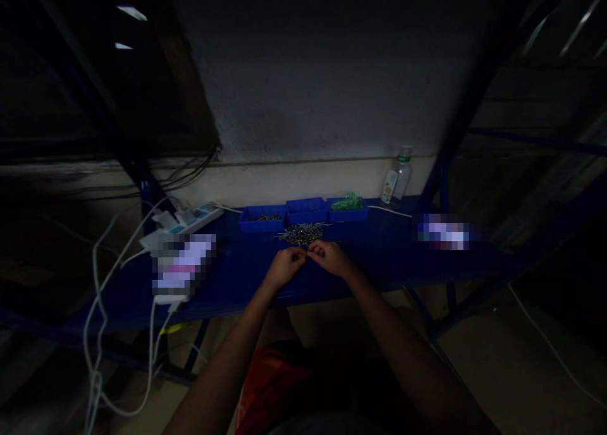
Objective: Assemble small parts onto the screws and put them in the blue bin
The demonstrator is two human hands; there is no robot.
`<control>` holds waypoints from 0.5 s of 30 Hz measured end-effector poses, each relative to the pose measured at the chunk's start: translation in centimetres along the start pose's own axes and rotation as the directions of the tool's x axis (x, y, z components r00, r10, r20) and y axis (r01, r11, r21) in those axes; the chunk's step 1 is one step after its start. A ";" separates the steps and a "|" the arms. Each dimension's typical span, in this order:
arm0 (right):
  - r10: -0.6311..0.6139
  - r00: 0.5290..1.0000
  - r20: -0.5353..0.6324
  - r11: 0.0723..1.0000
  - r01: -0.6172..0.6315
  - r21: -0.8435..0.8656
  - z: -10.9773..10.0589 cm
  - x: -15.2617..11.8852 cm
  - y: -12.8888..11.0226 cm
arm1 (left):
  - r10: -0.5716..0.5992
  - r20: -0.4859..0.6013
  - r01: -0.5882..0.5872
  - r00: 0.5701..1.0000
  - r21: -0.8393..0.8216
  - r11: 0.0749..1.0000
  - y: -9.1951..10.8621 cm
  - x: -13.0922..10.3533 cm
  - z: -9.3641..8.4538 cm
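Observation:
My left hand [288, 263] and my right hand [329, 257] meet fingertip to fingertip above the blue table [251, 251]. Each has its thumb and fingers pinched together; whatever is between them is too small and dark to name. Just beyond the fingers lies a pile of thin, shiny metal pieces [301, 234], resembling screws or rivets. Behind the pile stand three blue trays in a row. The left tray [244, 220] holds small metal parts, the middle tray [306, 215] shows a thin piece at its far side, and the right tray [348, 215] contains green items [351, 202].
A clear bottle [398, 181] stands by the wall at back right. White power strips [199, 217] with plugs and a blurred-out device [184, 265] sit on the left, with white cables [96, 283] hanging down. Another blurred-out screen [444, 231] is at right. Blue frame posts flank the table.

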State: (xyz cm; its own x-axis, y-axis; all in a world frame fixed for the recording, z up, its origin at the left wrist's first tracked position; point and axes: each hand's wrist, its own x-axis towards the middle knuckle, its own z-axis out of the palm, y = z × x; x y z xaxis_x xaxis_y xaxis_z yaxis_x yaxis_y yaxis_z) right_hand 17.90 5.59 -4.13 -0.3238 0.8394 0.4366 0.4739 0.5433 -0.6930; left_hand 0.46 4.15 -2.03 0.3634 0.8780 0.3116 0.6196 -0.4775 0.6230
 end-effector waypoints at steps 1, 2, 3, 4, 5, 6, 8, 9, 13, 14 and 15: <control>-0.003 1.000 -0.003 1.000 0.003 0.007 0.0 0.0 0.0 | -0.004 -0.002 0.004 1.000 -0.006 1.000 0.0 0.0 0.0; -0.008 1.000 -0.006 1.000 0.008 0.015 0.0 0.0 0.0 | -0.009 -0.003 0.009 1.000 -0.014 1.000 0.0 0.0 0.0; -0.011 1.000 -0.009 1.000 0.011 0.024 -0.1 0.0 0.0 | -0.014 -0.004 0.014 1.000 -0.023 1.000 0.0 0.0 0.0; -0.011 1.000 -0.008 0.999 0.011 0.031 -0.1 0.0 0.0 | -0.020 -0.006 0.020 1.000 -0.033 0.999 0.0 0.0 -0.1; -0.007 1.000 -0.008 0.999 0.008 0.035 -0.1 0.0 0.0 | -0.027 -0.008 0.027 1.000 -0.043 0.999 0.0 0.1 -0.1; -0.001 1.000 -0.009 0.999 0.002 0.036 -0.2 0.0 0.0 | -0.035 -0.011 0.034 0.999 -0.053 0.998 0.0 0.1 -0.2; 0.013 1.000 -0.008 0.999 -0.013 0.036 -0.2 0.1 0.1 | -0.050 -0.015 0.049 0.999 -0.072 0.996 -0.1 0.1 -0.3; 0.021 1.000 -0.008 0.999 -0.020 0.035 -0.1 0.1 0.1 | -0.055 -0.017 0.054 0.998 -0.080 0.995 -0.2 0.1 -0.3; 0.042 0.999 0.003 0.999 -0.042 0.003 0.0 0.1 0.2 | -0.057 -0.027 0.054 0.998 -0.103 0.993 -0.3 0.1 -0.3; 0.040 0.999 0.004 0.999 -0.040 -0.012 0.1 0.1 0.1 | -0.056 -0.030 0.052 0.998 -0.106 0.993 -0.3 0.1 -0.2; 0.034 0.999 0.004 0.999 -0.034 -0.029 0.2 0.1 0.1 | -0.054 -0.031 0.050 0.998 -0.110 0.993 -0.3 0.1 -0.2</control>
State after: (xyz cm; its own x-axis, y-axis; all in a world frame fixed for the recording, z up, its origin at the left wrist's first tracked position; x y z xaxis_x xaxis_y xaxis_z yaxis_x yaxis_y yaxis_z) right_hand 17.81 5.71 -4.26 -0.3105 0.8575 0.4102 0.5081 0.5144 -0.6908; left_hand 0.22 4.40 -2.02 0.3075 0.9031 0.2998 0.5571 -0.4263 0.7127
